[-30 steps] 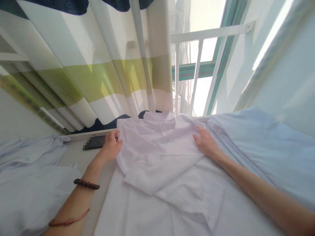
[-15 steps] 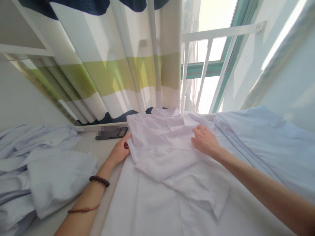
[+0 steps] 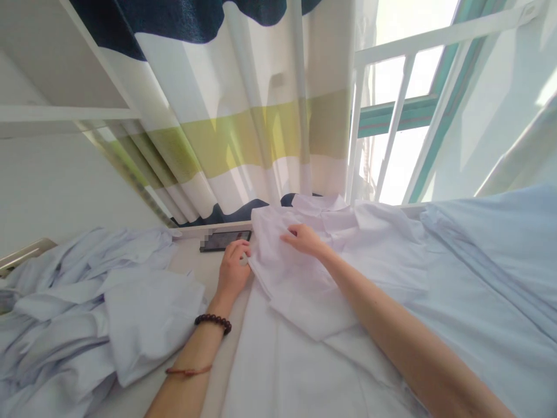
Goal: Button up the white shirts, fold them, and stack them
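A white collared shirt [image 3: 300, 278] lies spread in front of me, its collar toward the curtain and its lower part creased and overlapping. My left hand [image 3: 235, 267] is at the shirt's left edge, fingers curled and apparently pinching the cloth; the fingertips are partly hidden. Over the upper left of the shirt is my right hand [image 3: 303, 239], loosely bent with a gap between thumb and forefinger. I see no cloth gripped in it. Just beyond my left hand lies a dark phone [image 3: 224, 240]. More smooth white fabric [image 3: 313, 377] extends beneath the shirt toward me.
A crumpled heap of white garments [image 3: 87, 302] sits on the left. Pale blue-white folded cloth [image 3: 500, 244] lies on the right. Behind stand a striped curtain [image 3: 243, 139], a white railing [image 3: 400, 87] and a window with a green frame [image 3: 404, 113].
My right hand has moved left across the shirt, from its right shoulder area to its upper left. My left hand stays at the left edge, fingers more curled. The view has swung left.
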`<move>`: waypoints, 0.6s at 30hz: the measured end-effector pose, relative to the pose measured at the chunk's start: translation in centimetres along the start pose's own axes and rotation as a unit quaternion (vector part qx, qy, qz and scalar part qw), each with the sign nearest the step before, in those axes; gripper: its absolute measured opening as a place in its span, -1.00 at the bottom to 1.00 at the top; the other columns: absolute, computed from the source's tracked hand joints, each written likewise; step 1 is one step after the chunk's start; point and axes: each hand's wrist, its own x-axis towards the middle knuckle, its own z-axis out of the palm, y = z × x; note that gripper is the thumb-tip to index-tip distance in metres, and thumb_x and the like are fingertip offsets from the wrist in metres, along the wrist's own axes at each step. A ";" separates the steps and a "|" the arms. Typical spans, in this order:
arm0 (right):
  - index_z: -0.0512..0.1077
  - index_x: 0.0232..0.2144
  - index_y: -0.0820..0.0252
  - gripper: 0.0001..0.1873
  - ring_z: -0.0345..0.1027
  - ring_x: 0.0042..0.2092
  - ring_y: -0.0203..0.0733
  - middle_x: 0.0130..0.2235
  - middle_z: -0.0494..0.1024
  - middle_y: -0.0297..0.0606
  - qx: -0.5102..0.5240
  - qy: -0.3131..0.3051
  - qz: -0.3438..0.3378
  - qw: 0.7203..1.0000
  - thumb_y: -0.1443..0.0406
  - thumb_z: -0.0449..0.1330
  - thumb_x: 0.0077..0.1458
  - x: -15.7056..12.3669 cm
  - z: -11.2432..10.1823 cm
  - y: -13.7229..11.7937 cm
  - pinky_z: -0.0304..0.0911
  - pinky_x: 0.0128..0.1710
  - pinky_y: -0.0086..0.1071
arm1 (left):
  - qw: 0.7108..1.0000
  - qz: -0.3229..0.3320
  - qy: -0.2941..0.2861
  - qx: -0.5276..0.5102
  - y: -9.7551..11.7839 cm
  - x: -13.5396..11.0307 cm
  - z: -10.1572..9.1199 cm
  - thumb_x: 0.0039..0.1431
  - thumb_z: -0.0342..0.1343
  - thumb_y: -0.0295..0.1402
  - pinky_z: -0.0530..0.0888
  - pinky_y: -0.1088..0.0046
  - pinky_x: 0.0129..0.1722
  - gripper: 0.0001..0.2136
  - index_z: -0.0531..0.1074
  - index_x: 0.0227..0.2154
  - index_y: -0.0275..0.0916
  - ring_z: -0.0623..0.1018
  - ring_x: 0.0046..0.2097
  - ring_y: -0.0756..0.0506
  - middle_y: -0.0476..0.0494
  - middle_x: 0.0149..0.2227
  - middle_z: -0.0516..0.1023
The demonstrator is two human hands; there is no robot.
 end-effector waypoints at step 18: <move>0.37 -0.05 0.18 -0.68 0.42 -0.13 -0.01 -0.15 0.56 -0.09 -0.095 -0.012 -0.020 0.995 0.19 0.07 0.19 -2.0 0.7 1.5 0.21 -0.28 -0.32 | 0.959 -0.036 -0.158 0.232 0.4 -1.6 -2.4 0.09 -0.06 -0.43 0.17 0.47 -0.47 -0.92 0.30 -0.46 -0.17 0.45 -0.31 -0.09 -0.05 -0.31 0.45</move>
